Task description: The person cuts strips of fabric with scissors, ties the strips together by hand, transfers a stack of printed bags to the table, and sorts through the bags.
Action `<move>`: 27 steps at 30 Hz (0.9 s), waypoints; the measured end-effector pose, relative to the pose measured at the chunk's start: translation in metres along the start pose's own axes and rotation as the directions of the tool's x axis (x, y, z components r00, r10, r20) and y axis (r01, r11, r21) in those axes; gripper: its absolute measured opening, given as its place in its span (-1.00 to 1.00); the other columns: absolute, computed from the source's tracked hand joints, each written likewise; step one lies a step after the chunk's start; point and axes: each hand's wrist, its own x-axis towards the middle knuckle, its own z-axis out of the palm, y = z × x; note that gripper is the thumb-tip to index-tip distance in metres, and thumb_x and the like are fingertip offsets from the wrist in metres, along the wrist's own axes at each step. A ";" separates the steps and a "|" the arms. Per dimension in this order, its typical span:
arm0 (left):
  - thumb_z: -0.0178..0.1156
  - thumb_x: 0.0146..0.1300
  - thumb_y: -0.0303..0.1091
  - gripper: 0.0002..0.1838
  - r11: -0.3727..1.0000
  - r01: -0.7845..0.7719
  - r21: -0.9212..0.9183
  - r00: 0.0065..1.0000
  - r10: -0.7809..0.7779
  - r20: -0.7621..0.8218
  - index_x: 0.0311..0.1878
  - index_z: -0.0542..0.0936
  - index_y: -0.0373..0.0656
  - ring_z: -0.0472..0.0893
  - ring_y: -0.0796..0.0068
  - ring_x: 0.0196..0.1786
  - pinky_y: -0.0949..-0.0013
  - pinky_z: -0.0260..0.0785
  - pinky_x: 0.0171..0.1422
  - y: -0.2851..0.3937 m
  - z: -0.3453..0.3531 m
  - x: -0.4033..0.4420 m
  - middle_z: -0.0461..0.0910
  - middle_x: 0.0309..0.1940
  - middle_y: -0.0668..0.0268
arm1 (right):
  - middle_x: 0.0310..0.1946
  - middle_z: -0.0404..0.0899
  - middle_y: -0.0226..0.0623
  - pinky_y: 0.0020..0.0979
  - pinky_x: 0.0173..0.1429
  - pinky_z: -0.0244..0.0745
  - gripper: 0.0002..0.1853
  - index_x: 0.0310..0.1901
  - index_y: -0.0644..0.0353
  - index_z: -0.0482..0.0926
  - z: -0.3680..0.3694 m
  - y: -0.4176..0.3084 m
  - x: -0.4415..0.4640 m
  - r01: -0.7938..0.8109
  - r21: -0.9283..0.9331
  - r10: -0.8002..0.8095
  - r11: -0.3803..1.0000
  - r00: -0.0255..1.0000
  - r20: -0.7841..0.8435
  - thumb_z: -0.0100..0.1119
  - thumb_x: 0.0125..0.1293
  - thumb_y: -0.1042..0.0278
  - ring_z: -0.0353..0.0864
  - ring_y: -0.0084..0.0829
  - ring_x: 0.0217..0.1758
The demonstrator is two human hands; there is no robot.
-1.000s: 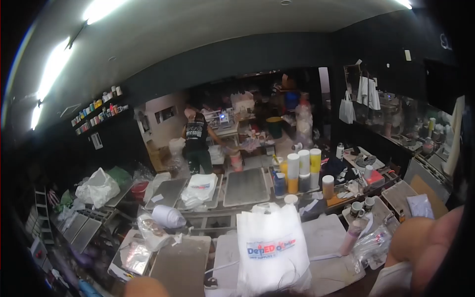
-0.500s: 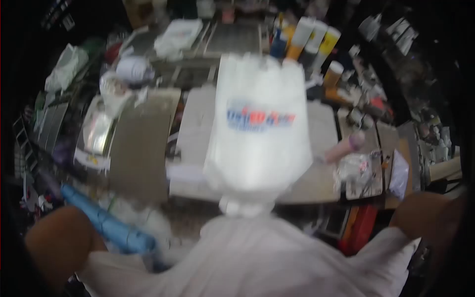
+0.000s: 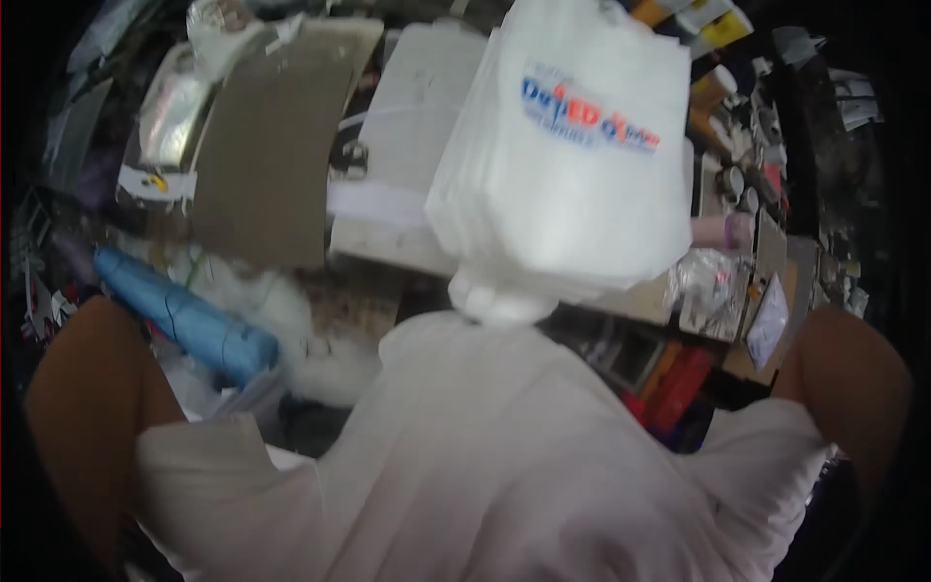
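Note:
Neither of my hands shows; only my left arm (image 3: 92,398) and right arm (image 3: 853,388) appear, bent outward at the sides and cut off by the dark rim. In front of my white shirt (image 3: 524,427) is a thick stack of white plastic bags (image 3: 582,184), with blue and red printing on the top one. Its narrow bunched end (image 3: 504,299) lies close to the shirt. Whether it touches the shirt, and what supports the stack, I cannot tell.
Behind the stack stands a cluttered table with a pale board (image 3: 412,126) and a brownish-grey panel (image 3: 272,145). A blue roll (image 3: 184,310) lies at the lower left. Cups (image 3: 713,85) and a clear plastic bag (image 3: 705,281) are on the right. Below is a red object (image 3: 679,383).
The view has tilted down and shifted, so the table sits higher in it. The bag stack appears higher, further right and larger. Both arms remain bent at the sides.

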 end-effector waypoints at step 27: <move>0.15 0.43 0.00 -0.41 -0.042 0.789 -0.613 -0.143 -0.983 -0.116 0.32 0.44 -0.26 0.24 -0.16 0.42 0.05 0.10 0.52 -0.134 0.435 -0.247 0.30 0.40 -0.12 | 0.64 -0.26 -0.03 0.07 0.65 -0.32 0.07 0.61 -0.05 -0.08 0.310 0.068 0.071 -0.750 0.240 0.587 0.616 0.641 0.495 0.38 0.13 0.19 -0.34 0.17 0.68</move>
